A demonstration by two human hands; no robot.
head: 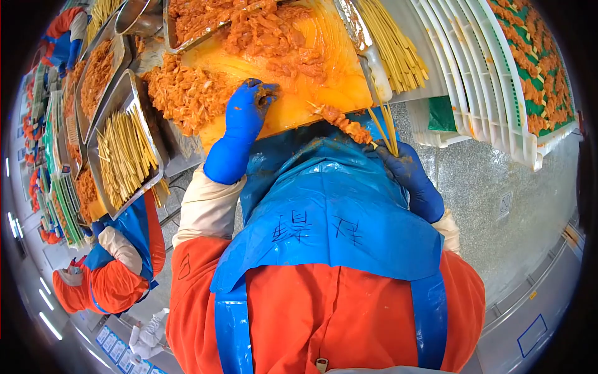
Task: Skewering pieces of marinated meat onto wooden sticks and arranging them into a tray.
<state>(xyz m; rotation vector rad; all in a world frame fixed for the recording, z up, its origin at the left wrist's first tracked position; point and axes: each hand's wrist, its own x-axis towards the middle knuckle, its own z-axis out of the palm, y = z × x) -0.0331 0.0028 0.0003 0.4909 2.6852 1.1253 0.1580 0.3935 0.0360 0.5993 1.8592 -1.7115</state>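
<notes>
My right hand (411, 173), in a blue glove, grips a bamboo skewer threaded with orange marinated meat (348, 125). Several bare bamboo sticks (387, 127) stand up from the same hand. The skewer's pointed tip reaches over the front edge of the yellow cutting board (299, 110). Above that board is my left hand (250, 112), its smeared glove fingers curled; whether a scrap of meat is between them I cannot tell. Beside it on the left lies a heap of marinated meat pieces (184, 96). More meat (280, 42) spreads across the board's far part.
A metal tray of bamboo sticks (161, 163) stands at left. Loose sticks (397, 46) and a white-handled knife (377, 75) lie at right. Stacked white plastic trays (509, 93) hold finished skewers (532, 89) on green mats. A co-worker (112, 276) stands close on the left.
</notes>
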